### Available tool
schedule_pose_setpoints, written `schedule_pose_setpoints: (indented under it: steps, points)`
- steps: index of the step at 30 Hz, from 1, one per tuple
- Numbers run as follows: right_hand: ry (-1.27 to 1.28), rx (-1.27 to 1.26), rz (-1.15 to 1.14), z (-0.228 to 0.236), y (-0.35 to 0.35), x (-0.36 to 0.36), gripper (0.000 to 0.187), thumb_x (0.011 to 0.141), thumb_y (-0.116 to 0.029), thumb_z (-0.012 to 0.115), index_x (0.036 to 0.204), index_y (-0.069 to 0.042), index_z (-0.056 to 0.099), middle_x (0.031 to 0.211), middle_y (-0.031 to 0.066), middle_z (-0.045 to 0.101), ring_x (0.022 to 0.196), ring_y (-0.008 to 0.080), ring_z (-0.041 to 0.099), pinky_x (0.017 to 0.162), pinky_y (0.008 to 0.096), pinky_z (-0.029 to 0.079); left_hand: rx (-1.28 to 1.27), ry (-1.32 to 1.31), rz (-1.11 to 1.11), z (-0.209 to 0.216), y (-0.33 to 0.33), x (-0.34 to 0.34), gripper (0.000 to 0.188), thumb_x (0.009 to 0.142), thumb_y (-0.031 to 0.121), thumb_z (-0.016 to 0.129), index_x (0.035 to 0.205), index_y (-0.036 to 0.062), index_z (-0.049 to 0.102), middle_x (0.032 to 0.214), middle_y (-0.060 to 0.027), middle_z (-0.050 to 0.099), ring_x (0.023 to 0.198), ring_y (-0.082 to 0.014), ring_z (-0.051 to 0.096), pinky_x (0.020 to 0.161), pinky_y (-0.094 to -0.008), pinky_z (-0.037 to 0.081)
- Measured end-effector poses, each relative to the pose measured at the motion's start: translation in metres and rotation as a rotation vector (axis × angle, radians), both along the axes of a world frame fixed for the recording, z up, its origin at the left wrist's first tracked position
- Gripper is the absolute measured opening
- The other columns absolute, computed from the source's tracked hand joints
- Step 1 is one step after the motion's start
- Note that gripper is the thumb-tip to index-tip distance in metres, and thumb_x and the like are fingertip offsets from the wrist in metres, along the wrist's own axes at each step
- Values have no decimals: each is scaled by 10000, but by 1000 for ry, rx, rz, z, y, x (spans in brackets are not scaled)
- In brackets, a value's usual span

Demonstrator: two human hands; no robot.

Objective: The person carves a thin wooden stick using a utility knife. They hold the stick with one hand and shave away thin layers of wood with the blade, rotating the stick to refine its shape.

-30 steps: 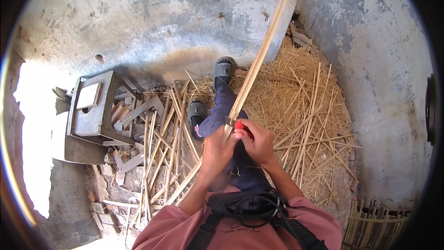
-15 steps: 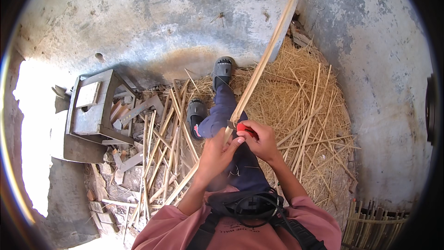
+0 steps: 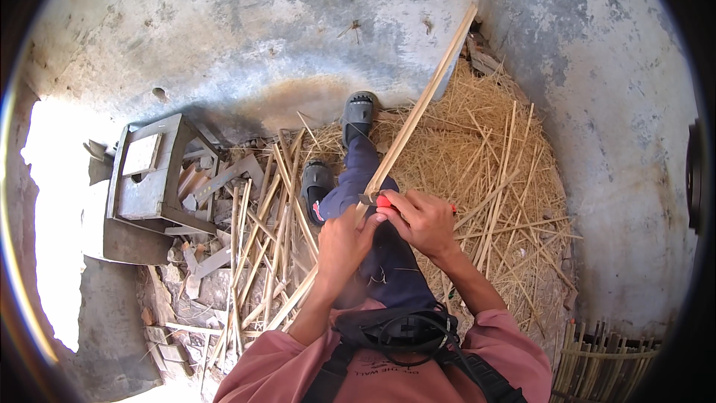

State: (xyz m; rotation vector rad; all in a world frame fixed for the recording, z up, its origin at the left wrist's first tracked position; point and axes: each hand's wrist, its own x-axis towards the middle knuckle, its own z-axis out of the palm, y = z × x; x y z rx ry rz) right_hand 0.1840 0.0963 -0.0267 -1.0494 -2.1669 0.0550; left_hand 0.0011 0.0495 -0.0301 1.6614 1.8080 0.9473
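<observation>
A long pale strip of split bamboo or wood (image 3: 418,112) slants from my hands up toward the far right, its far end near the wall corner. My left hand (image 3: 343,250) is closed around its near part. In my right hand (image 3: 424,225) is a red-handled knife (image 3: 383,201), the fingers wrapped over the handle. Its short dark blade lies against the strip, just beyond my left fingers. My two thumbs are close together, near the knife. The strip's near end runs under my left hand and is partly hidden.
Thin shavings (image 3: 462,142) cover the floor ahead and to the right, with loose strips on top. More strips (image 3: 250,261) lie piled at the left, beside a worn wooden box (image 3: 153,179) and rubble. My shoes (image 3: 359,112) stand before the wall. A slatted bamboo piece (image 3: 604,366) stands lower right.
The strip's far end has dropped slightly toward me. My right hand has turned, so the knife lies more crosswise with its handle end showing at the right. The blade has shifted slightly left.
</observation>
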Motion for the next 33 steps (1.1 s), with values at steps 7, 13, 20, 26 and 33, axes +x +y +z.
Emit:
schedule_pose_setpoints:
  steps: [7,13,20,26,33]
  points:
    - [261,-88,-17,-16,-2,-10,215,930,-213,779,1095,-85,726,867,67,751,703,263,735,602,373,552,25,-101,18,0,4,5,320,960,314,817,990,10,723,593,-121,576,492,-244,493,533,-398,442]
    - [373,-226,30,-19,-3,-10,191,943,-148,768,1077,-29,702,894,125,763,728,287,750,630,363,563,40,-229,-19,-4,6,5,320,973,299,811,957,-3,707,589,-68,485,581,-120,377,529,-350,398]
    - [770,-387,-61,3,-8,-24,149,1014,-133,702,1061,5,673,784,3,591,668,74,486,594,256,402,33,-294,29,-33,9,23,312,990,275,792,959,-23,707,617,-56,529,619,-103,421,555,-357,414]
    - [732,-567,-91,29,5,-5,233,1049,-216,699,1114,6,678,813,21,663,716,79,584,634,265,462,-191,-187,-25,-4,10,3,374,1013,316,761,915,-22,633,640,-45,515,623,-116,453,575,-350,413]
    - [437,-478,21,32,10,13,260,1013,-283,736,1097,-39,702,816,65,698,661,169,644,637,313,508,-77,-262,-43,8,0,-7,328,1051,314,684,980,-4,653,689,-176,637,653,-377,681,638,-448,510]
